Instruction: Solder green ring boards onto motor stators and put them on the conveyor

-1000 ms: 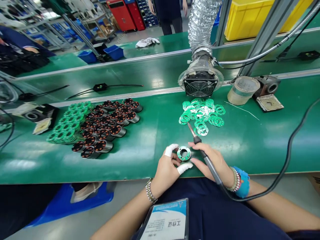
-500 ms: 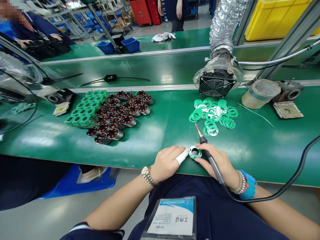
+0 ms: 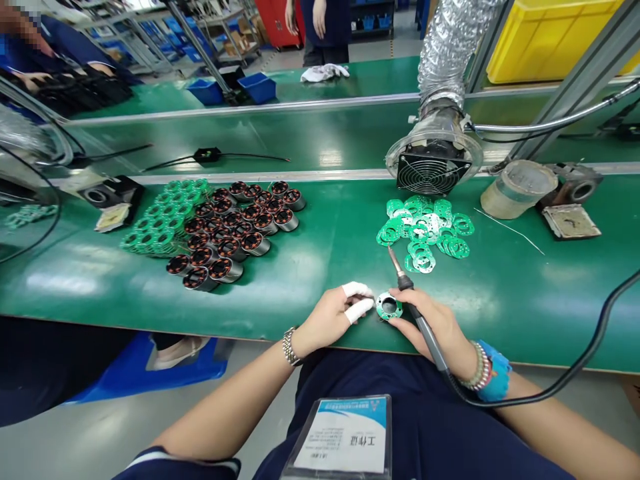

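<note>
My right hand (image 3: 440,325) grips a soldering iron (image 3: 427,333), its tip pointing up and away from me. Thumb and forefinger of that same hand pinch a round part topped by a green-and-white ring-shaped circuit board (image 3: 389,306); the part's underside is hidden. At its left edge is my left hand (image 3: 340,312), white covers on its thumb and a finger. Those fingertips are drawn together, and anything between them is too small to tell. Beyond the iron's tip lies a loose pile of green ring boards (image 3: 419,230).
Copper-wound motor stators (image 3: 227,243) stand in rows at the left beside stacked green boards (image 3: 163,220). A fume fan (image 3: 434,173) hangs behind the loose boards. To the right are a cup (image 3: 520,190), a soldering-iron stand (image 3: 570,220) and the iron's cable (image 3: 590,360). Other people are beyond the bench.
My left hand has turned, so its thumb and a second white-covered finger now show beside the board. My right hand keeps its hold on the iron and the part.
</note>
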`<state>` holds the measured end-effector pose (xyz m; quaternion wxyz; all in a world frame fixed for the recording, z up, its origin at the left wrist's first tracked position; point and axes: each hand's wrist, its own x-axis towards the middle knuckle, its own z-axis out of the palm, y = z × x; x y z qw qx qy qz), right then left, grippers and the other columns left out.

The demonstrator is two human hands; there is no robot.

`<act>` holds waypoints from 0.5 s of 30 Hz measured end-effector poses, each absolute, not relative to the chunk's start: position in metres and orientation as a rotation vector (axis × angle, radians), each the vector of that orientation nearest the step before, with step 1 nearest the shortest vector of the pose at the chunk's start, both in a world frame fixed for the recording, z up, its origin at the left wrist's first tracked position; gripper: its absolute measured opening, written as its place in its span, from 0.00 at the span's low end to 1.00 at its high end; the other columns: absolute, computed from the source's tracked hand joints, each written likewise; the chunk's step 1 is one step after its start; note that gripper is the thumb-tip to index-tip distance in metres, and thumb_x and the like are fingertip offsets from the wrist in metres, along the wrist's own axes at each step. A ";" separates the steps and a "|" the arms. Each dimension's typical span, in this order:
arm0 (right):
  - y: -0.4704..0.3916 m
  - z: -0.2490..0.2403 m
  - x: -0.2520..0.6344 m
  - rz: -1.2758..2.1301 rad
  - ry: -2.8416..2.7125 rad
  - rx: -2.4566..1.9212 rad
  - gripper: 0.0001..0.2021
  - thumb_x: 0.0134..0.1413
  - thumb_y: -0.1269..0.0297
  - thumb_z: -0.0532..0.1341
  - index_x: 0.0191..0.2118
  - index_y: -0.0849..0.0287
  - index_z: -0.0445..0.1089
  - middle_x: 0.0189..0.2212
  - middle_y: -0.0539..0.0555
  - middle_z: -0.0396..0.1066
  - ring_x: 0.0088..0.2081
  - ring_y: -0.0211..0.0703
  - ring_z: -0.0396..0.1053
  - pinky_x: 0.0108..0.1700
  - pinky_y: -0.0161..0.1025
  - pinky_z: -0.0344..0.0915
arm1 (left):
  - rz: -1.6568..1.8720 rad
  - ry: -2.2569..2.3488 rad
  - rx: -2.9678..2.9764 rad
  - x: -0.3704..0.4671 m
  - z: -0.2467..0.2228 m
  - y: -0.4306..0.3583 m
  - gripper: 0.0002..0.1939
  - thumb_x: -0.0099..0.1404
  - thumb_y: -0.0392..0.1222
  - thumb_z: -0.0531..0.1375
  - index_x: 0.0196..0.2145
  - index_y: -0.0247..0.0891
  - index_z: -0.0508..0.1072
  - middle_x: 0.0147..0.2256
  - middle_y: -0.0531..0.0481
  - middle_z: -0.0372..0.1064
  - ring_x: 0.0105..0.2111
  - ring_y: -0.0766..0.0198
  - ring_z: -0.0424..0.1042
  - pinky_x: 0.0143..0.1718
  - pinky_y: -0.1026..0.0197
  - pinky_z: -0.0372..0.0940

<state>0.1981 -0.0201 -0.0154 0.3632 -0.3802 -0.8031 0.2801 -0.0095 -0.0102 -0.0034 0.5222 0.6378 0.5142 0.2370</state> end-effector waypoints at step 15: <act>-0.020 -0.015 0.198 0.749 -2.075 -0.984 0.17 0.55 0.68 0.58 0.50 0.54 0.58 0.45 0.57 0.68 0.46 0.45 0.69 0.48 0.44 0.68 | 0.529 1.125 2.535 -0.023 -0.014 -0.006 0.11 0.67 0.41 0.50 0.41 0.37 0.69 0.38 0.45 0.70 0.36 0.62 0.70 0.36 0.62 0.65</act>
